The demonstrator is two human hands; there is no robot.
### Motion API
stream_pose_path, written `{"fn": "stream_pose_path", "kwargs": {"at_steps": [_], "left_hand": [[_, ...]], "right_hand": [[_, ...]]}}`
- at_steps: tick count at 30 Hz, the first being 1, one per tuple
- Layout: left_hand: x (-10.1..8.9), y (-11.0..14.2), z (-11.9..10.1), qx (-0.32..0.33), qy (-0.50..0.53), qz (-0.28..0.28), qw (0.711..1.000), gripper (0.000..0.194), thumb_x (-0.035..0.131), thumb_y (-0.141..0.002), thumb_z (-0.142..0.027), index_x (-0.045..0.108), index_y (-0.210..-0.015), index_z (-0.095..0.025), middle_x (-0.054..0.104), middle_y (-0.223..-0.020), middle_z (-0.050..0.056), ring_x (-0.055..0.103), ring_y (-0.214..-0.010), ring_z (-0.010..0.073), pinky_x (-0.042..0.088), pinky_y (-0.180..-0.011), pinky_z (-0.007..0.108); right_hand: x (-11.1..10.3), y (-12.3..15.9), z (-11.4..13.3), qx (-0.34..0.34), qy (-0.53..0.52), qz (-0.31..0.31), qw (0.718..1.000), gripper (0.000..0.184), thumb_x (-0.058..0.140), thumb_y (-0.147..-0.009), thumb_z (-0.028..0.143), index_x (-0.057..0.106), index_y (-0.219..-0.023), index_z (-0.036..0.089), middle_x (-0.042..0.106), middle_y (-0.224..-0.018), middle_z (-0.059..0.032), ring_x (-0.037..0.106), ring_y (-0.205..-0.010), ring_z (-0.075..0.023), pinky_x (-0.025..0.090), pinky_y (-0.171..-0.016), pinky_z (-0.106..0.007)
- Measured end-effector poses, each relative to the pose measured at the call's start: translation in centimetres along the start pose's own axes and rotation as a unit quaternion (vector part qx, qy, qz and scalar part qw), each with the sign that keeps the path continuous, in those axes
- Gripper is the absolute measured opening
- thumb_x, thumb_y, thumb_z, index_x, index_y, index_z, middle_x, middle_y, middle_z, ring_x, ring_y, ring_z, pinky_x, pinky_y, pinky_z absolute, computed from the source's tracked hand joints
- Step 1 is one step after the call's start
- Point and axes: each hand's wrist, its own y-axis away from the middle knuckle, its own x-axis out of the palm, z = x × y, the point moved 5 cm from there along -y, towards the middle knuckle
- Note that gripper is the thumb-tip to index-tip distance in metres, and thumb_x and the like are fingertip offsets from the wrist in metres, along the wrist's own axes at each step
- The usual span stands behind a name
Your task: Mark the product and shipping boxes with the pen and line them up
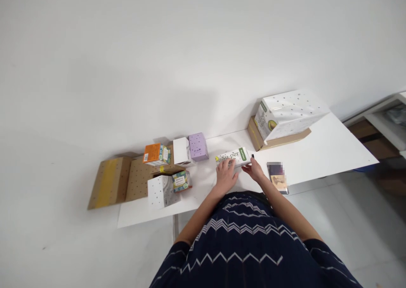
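Observation:
A long white carton (pixel 236 154) with green print reading "Super" lies on the white table in front of me. My left hand (pixel 225 176) grips its near side, the fingers bent over the printed face and the thumb lower down. At the carton's right end is my right hand (pixel 255 171), its fingers closed together. A small dark tip (pixel 253 156) shows just above those fingers; what they hold is mostly hidden. To the right of this hand a phone-like dark flat object (pixel 278 178), partly pixelated, lies near the table's front edge.
On the right, a large white avocado-printed box (pixel 288 114) sits on a brown cardboard box (pixel 258 135). Leftward stand a purple box (pixel 198 146), a white box (pixel 182 151), an orange box (pixel 155 154), an open white box (pixel 157 193), a colourful small box (pixel 182 181) and an opened brown carton (pixel 109 182).

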Motion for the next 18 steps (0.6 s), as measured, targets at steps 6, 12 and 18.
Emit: {"fn": "stream_pose_path", "kwargs": {"at_steps": [6,12,18], "left_hand": [[-1.3,-0.9,5.1,-0.137,0.112,-0.043,0.983,0.062,0.071,-0.07,-0.028,0.053,-0.129,-0.027,0.032,-0.147,0.009,0.02,-0.138,0.0346,0.015,-0.114,0.049],[-0.8,-1.9,7.5,-0.132,0.357,-0.025,0.925,0.078,0.081,-0.057,-0.023,0.051,-0.129,-0.024,0.043,-0.141,0.008,0.033,-0.135,0.0274,0.025,-0.113,0.038],[-0.5,-2.5,9.4,-0.208,0.412,-0.077,0.884,0.07,0.079,-0.064,-0.027,0.052,-0.128,-0.024,0.054,-0.13,0.007,0.052,-0.118,0.0239,0.041,-0.1,0.034]], "right_hand": [[-0.8,-0.3,0.1,0.022,0.024,-0.003,0.999,0.04,0.041,-0.086,0.056,0.054,-0.103,0.022,0.057,-0.086,-0.0064,0.06,-0.063,-0.0154,0.055,-0.061,-0.033],[-1.4,-0.7,0.3,0.03,0.054,-0.025,0.998,0.05,0.038,-0.082,0.062,0.056,-0.107,0.023,0.056,-0.086,-0.0062,0.06,-0.064,-0.0149,0.052,-0.058,-0.029],[-1.7,0.0,0.1,0.042,0.07,-0.035,0.996,0.055,0.036,-0.083,0.061,0.06,-0.109,0.018,0.049,-0.063,-0.0005,0.054,-0.055,-0.0147,0.05,-0.053,-0.027]]}}
